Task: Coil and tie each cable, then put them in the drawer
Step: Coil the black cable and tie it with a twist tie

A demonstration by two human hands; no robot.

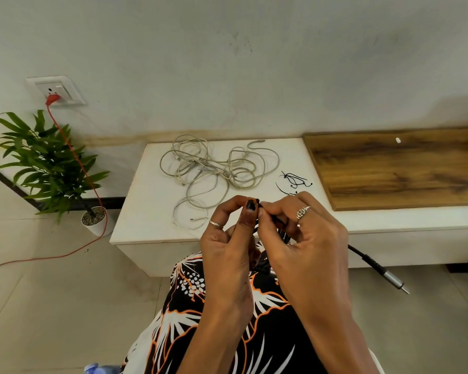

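My left hand [227, 247] and my right hand [305, 238] meet in front of the white cabinet top [146, 206]. Both pinch a thin black cable tie [257, 203] at the fingertips, over a bundle of black cable mostly hidden behind the hands. That black cable [362, 256] trails out to the right and ends in a silver plug [395, 279] hanging in the air. A tangle of grey cables [214, 168] lies loose on the cabinet top. Spare black cable ties [295, 180] lie to its right.
A wooden panel [395, 168] covers the right part of the low unit. A potted plant [52, 168] stands on the floor at left, with an orange cord [76, 157] running from a wall socket [56, 90] down across the floor. My patterned clothing fills the bottom centre.
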